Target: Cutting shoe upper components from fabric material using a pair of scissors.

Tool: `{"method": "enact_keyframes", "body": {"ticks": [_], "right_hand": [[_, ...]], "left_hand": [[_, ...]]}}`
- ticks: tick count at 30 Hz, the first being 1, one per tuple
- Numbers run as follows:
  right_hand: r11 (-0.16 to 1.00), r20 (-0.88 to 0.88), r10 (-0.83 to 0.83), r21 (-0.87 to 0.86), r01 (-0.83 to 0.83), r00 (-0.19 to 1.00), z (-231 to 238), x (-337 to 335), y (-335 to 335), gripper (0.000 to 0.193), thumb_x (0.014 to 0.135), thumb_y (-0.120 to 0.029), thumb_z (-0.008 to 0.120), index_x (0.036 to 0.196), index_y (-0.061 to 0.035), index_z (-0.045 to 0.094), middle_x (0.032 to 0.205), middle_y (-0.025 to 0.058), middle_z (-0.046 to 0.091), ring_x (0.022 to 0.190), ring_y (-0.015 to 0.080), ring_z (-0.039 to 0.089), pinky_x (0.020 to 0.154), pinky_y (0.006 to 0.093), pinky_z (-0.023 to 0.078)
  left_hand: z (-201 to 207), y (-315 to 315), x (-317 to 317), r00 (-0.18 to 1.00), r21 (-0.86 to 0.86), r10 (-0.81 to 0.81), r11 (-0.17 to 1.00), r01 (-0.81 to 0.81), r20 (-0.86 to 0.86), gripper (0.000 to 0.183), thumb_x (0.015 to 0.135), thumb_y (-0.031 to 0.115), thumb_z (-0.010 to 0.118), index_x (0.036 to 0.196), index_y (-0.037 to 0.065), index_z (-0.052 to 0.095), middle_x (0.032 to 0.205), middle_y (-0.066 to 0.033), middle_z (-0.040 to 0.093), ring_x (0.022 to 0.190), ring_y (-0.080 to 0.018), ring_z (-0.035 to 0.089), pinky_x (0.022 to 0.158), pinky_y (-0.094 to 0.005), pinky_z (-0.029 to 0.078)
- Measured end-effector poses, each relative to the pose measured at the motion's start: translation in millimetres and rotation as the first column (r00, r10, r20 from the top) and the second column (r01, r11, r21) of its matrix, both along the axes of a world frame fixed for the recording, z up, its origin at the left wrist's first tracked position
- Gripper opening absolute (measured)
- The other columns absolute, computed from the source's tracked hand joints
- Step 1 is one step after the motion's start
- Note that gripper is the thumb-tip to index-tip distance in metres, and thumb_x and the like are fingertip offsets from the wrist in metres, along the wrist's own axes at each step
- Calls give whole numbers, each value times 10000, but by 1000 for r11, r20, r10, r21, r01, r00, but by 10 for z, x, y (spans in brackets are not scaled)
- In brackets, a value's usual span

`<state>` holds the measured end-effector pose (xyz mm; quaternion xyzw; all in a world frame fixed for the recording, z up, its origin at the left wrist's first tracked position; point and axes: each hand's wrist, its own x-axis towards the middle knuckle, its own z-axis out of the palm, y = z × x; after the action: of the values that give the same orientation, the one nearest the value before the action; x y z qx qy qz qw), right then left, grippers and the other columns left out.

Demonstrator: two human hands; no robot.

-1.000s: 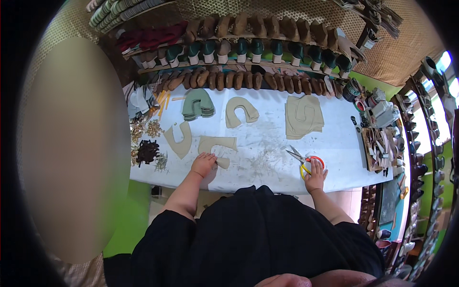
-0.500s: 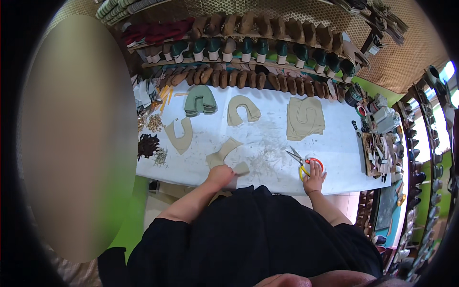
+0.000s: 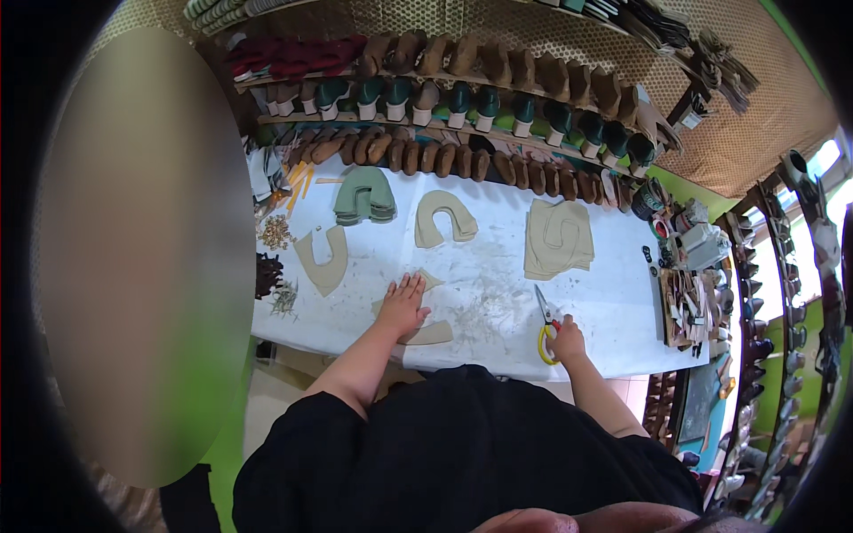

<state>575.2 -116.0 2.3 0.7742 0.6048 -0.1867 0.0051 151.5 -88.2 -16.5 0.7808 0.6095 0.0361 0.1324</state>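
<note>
My left hand (image 3: 403, 304) lies flat with its fingers stretched out, pressing on a curved beige piece (image 3: 433, 334) of sheet material near the table's front edge. Much of that piece is hidden under the hand. To the right, my right hand (image 3: 566, 339) has its fingers closed at the handles of a pair of scissors (image 3: 543, 311), which have yellow and red grips. Their blades look closed and point away from me. Farther back lie a beige U-shaped cutout (image 3: 324, 262), a stack of beige arch shapes (image 3: 442, 218) and a stack of green arch shapes (image 3: 364, 195).
A stack of beige sheets (image 3: 558, 240) with a curved outline lies at the right. Metal bits (image 3: 275, 233) and dark scraps (image 3: 268, 275) sit at the left. Shoe lasts (image 3: 444, 160) line the back edge. A box of strips (image 3: 684, 308) stands at the right edge.
My left hand has gone from gripping the beige piece to lying flat on it, slightly farther away. My right hand has closed on the scissors, turning them and drawing them slightly left and nearer.
</note>
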Motion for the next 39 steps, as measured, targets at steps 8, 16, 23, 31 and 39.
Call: {"method": "enact_keyframes", "body": {"ticks": [8, 16, 23, 31, 39], "right_hand": [[875, -748, -344, -474, -94, 567, -348, -253, 212, 524, 797, -209, 763, 1238, -46, 533, 925, 151, 674, 786, 269, 689, 711, 382, 586], [613, -674, -736, -703, -360, 61, -31, -1571, 163, 464, 940, -574, 578, 1036, -123, 526, 744, 1, 506, 557, 116, 456, 493, 248, 405], [607, -685, -707, -716, -344, 177, -179, -1962, 67, 496, 949, -644, 493, 947, -148, 512, 671, -18, 495, 513, 123, 458, 479, 262, 419], [711, -747, -650, -663, -236, 141, -172, -2208, 87, 497, 958, -628, 495, 962, -132, 506, 672, -6, 494, 486, 113, 443, 464, 254, 409], [832, -820, -468, -535, -149, 331, -38, -2354, 157, 531, 949, -619, 521, 1052, -102, 460, 697, 16, 476, 490, 114, 448, 413, 274, 399]], "left_hand": [[-150, 41, -77, 996, 111, 1, 994, -11, 89, 665, 906, 353, 591, 1479, 75, 400, 1564, -122, 360, 1442, -310, 338, 1174, -464, 272], [-422, 205, -100, 987, 278, 11, 959, -56, 161, 395, 919, 227, 595, 1279, 64, 613, 1368, -99, 593, 1266, -286, 555, 1065, -414, 434], [-400, 224, -129, 969, 358, -19, 931, -73, 248, 335, 905, 192, 607, 1210, 62, 657, 1295, -104, 642, 1203, -289, 600, 1017, -411, 467], [-349, 223, -156, 950, 359, -39, 930, -79, 309, 375, 881, 227, 644, 1206, 40, 659, 1282, -117, 648, 1198, -302, 603, 1011, -413, 469], [-325, 224, -178, 948, 276, -33, 959, -59, 316, 448, 879, 278, 652, 1244, 20, 627, 1339, -138, 607, 1261, -311, 554, 1047, -410, 435]]}}
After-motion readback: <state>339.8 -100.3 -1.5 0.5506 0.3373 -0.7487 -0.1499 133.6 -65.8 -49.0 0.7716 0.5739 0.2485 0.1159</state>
